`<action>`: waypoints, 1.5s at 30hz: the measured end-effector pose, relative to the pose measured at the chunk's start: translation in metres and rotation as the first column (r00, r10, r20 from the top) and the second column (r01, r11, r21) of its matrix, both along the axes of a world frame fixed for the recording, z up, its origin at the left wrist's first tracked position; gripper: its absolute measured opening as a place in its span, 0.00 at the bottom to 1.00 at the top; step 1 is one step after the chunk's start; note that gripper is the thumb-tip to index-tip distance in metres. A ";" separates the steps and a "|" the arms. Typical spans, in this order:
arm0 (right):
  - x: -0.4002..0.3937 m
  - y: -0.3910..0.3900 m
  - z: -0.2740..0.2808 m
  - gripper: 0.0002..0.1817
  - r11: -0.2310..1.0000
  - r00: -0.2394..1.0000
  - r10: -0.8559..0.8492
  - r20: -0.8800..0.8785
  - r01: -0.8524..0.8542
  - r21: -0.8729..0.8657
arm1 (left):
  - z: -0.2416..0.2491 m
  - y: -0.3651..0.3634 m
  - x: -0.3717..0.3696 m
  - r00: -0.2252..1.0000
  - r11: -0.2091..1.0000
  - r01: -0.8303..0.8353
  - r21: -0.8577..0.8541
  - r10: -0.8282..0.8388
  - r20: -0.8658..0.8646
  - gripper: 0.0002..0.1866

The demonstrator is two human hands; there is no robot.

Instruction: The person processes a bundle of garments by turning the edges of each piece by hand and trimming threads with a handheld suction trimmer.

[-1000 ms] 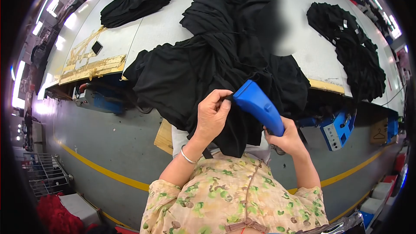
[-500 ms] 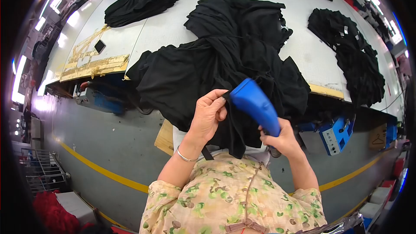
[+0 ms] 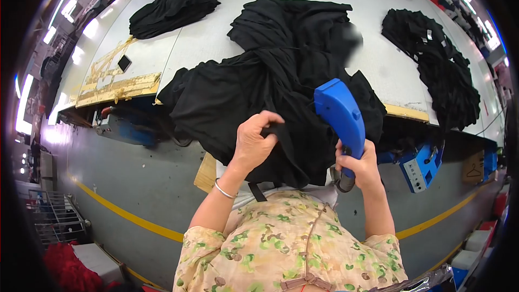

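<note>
A black garment (image 3: 216,97) lies bunched over the near edge of the table and hangs down in front of me. My left hand (image 3: 255,139) is at its hanging part, fingers curled and thumb bent in around a fold of the cloth; the fingertips are partly blurred. In my right hand (image 3: 359,163) is a blue handheld thread trimmer (image 3: 341,109), gripped by its lower handle. Its wide head points up and left, over the right part of the garment and apart from my left hand. A dark hose end shows below the grip.
The white table (image 3: 216,32) bears a black garment pile (image 3: 173,12) at back left and another dark pile (image 3: 432,54) at right. A phone (image 3: 124,63) lies near the left edge. Under the table are a blue machine box (image 3: 419,170) and a cardboard box (image 3: 473,170).
The trimmer has moved right and up, away from my left hand, and now stands more upright. My left hand has shifted slightly left and down, its fingers a little looser.
</note>
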State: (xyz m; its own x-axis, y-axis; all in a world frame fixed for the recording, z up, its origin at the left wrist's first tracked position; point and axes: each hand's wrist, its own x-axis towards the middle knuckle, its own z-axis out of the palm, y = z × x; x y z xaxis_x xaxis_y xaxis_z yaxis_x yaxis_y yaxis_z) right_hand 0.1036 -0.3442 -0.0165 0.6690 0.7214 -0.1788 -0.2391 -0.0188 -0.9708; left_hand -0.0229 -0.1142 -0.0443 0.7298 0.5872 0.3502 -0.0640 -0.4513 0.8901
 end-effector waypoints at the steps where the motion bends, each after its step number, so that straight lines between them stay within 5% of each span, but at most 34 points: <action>1: 0.003 -0.002 -0.002 0.13 1.000 1.000 -0.014 0.003 0.014 0.003 | 0.002 0.007 -0.003 0.995 0.995 0.026 0.099 -0.016 -0.094 0.06; 2: 0.006 -0.003 -0.005 0.12 1.000 1.000 -0.026 0.009 0.026 0.005 | 0.005 0.011 -0.002 0.982 0.979 0.057 0.194 -0.021 -0.186 0.09; 4: 0.008 -0.006 -0.003 0.12 0.999 0.999 -0.044 0.022 0.044 0.010 | 0.007 0.015 0.010 0.969 0.974 0.095 -0.208 -0.138 -0.205 0.22; 6: 0.008 -0.006 -0.003 0.12 0.999 0.998 -0.048 0.038 0.048 -0.003 | 0.002 0.019 0.021 0.966 0.780 0.138 -0.610 -0.243 -0.093 0.25; 10: 0.010 -0.004 -0.001 0.13 0.996 0.992 -0.003 0.125 0.015 -0.089 | 0.020 0.001 0.034 0.964 0.546 0.218 -0.809 -0.252 0.089 0.10; 11: 0.010 -0.002 0.000 0.13 0.995 0.987 -0.013 0.157 0.028 -0.094 | 0.015 0.006 0.031 0.915 0.469 0.327 -0.820 -0.374 0.151 0.09; 13: 0.011 0.001 0.000 0.12 0.994 0.983 -0.057 0.172 0.072 -0.085 | 0.018 0.000 0.032 0.927 0.516 0.305 -0.801 -0.353 0.126 0.10; 17: 0.017 0.003 -0.001 0.15 0.930 0.933 0.189 0.307 -0.070 -0.360 | 0.010 0.000 0.029 0.916 0.559 0.341 -0.756 -0.378 0.135 0.15; 22: 0.010 0.011 0.001 0.15 0.973 0.989 -0.003 0.146 0.036 -0.228 | 0.014 -0.003 0.026 0.928 0.554 0.319 -0.769 -0.346 0.136 0.19; 27: 0.015 0.008 -0.012 0.11 0.956 0.927 0.171 0.334 -0.074 -0.285 | 0.017 -0.001 0.027 0.927 0.578 0.315 -0.753 -0.359 0.112 0.21; 30: 0.012 0.012 -0.005 0.13 0.983 0.992 -0.007 0.124 0.029 -0.182 | 0.001 -0.003 0.025 0.967 0.597 0.205 -0.776 -0.247 0.065 0.22; 33: 0.015 0.011 -0.008 0.13 0.949 0.959 0.154 0.238 -0.077 -0.304 | 0.009 0.004 0.022 0.940 0.591 0.282 -0.755 -0.327 0.096 0.24; 34: 0.016 0.010 -0.011 0.13 0.929 0.931 0.227 0.285 -0.119 -0.350 | -0.007 0.015 0.016 0.979 0.641 0.181 -0.746 -0.193 0.072 0.23; 36: 0.011 0.002 -0.012 0.12 0.980 0.995 0.052 0.086 -0.035 -0.195 | 0.013 0.059 -0.012 0.996 0.856 -0.052 -0.515 0.009 -0.087 0.20; 37: 0.015 -0.004 -0.016 0.11 0.988 0.997 -0.013 0.075 0.024 -0.151 | 0.007 0.082 -0.023 0.937 0.929 -0.343 -0.142 0.328 -0.119 0.21; 38: 0.022 -0.010 -0.021 0.11 0.991 0.995 -0.082 0.061 0.088 -0.105 | -0.001 0.109 -0.040 0.827 0.759 -0.504 0.412 0.562 -0.023 0.22; 39: 0.026 -0.013 -0.020 0.11 0.984 0.987 -0.151 0.055 0.155 -0.082 | 0.016 0.103 -0.048 0.769 0.683 -0.560 0.470 0.639 -0.013 0.24; 40: 0.031 -0.015 -0.020 0.12 0.981 0.982 -0.182 0.048 0.185 -0.065 | 0.023 0.094 -0.043 0.807 0.745 -0.563 0.357 0.589 0.043 0.18; 42: 0.034 -0.017 -0.023 0.11 0.977 0.978 -0.206 0.037 0.207 -0.040 | 0.052 0.029 -0.015 0.905 0.903 -0.379 0.201 0.408 -0.125 0.08; 44: 0.029 -0.020 -0.025 0.11 0.981 0.982 -0.186 0.017 0.186 -0.046 | 0.038 -0.022 0.018 0.986 0.828 -0.090 0.553 0.153 -0.069 0.16; 45: 0.026 -0.021 -0.026 0.11 0.983 0.985 -0.175 0.008 0.175 -0.047 | 0.032 -0.044 0.030 0.963 0.809 0.044 0.587 0.122 -0.241 0.20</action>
State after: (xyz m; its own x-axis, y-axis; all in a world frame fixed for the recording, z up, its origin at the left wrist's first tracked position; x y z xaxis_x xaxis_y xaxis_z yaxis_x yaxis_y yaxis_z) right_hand 0.1292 -0.3654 -0.0422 0.7849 0.5838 -0.2074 -0.2391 -0.0233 -0.9707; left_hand 0.0069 -0.1585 -0.0123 0.8218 0.3623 0.4398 0.1554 -0.8851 0.4388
